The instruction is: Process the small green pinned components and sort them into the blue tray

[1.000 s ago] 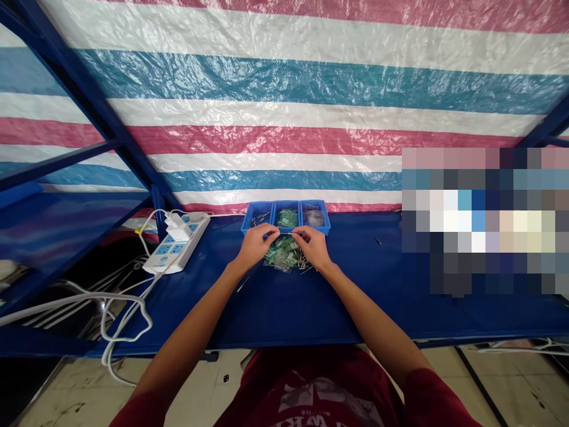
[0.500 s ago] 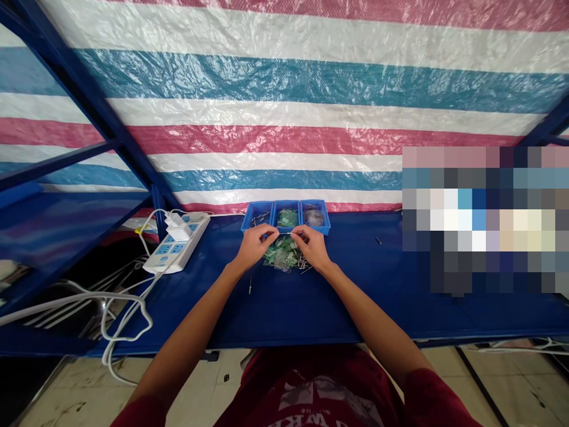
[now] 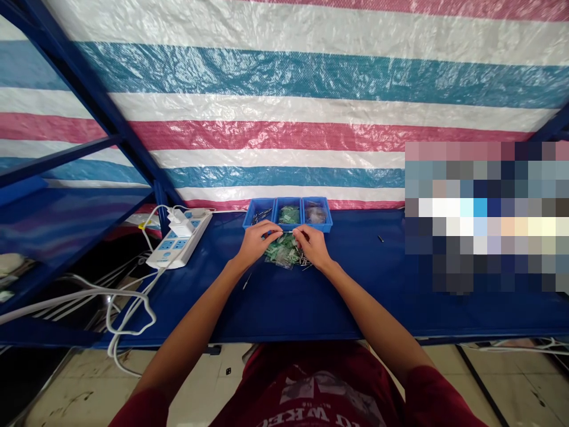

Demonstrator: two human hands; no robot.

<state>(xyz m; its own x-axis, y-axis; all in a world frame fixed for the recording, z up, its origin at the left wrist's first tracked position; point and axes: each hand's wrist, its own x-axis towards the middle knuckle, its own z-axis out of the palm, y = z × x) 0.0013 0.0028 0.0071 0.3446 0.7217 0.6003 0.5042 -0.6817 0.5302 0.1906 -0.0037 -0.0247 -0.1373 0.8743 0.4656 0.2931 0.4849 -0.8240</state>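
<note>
My left hand point(image 3: 259, 242) and my right hand point(image 3: 313, 243) face each other just in front of the small bins. Both are closed in a pinch, and a thin pale rod point(image 3: 288, 231) spans the gap between their fingertips. Its exact kind is too small to make out. Beneath the hands lies a pile of small green pieces and clear plastic bits point(image 3: 283, 254). Dark and silvery pin-like pieces point(image 3: 304, 260) spread at its right side, partly hidden by my right hand. Beside my left forearm, a single slim pin-like piece point(image 3: 246, 281) rests on the blue tabletop point(image 3: 288, 308).
Three joined blue bins point(image 3: 329, 224) stand behind my hands, holding dark pins, green pieces and clear pieces. A white power strip point(image 3: 180, 249) with plugs and cables is on the left. One small dark piece point(image 3: 380, 238) lies to the right, near a pixelated area.
Both hands stay pinched on the thin rod in nearly the same place. The slim piece by my left forearm now lies at a greater slant. The view has shifted slightly.
</note>
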